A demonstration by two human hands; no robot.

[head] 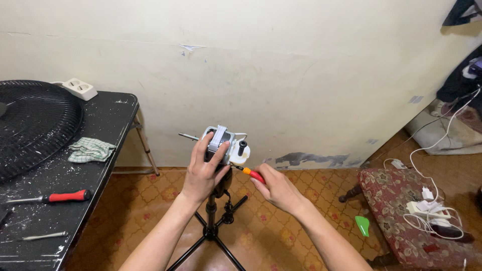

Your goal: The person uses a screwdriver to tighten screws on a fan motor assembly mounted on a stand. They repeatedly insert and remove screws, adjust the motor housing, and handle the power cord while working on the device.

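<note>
Two bare hands meet at the centre of the view over a grey metal fan motor with a white plastic housing (225, 144), which sits atop a black tripod stand (213, 228) on the patterned orange floor. The left hand (203, 170) is closed around the motor from below, fingers wrapped over its front, with a thin metal shaft sticking out of the motor toward 9 o'clock. The right hand (276, 188), at 4 o'clock from the motor, is closed on a small screwdriver with a red and orange handle (251, 173), whose tip touches the motor's white housing just below a black knob.

At 9 o'clock stands a black table speckled with white (108, 125). On it lie a round black fan grille (35, 125), a green checked cloth (90, 149), a red-handled screwdriver (55, 197) and a white power strip (80, 89). At 4 o'clock, a floral cushioned stool (396, 211) carries white cables and adapters (432, 208).
</note>
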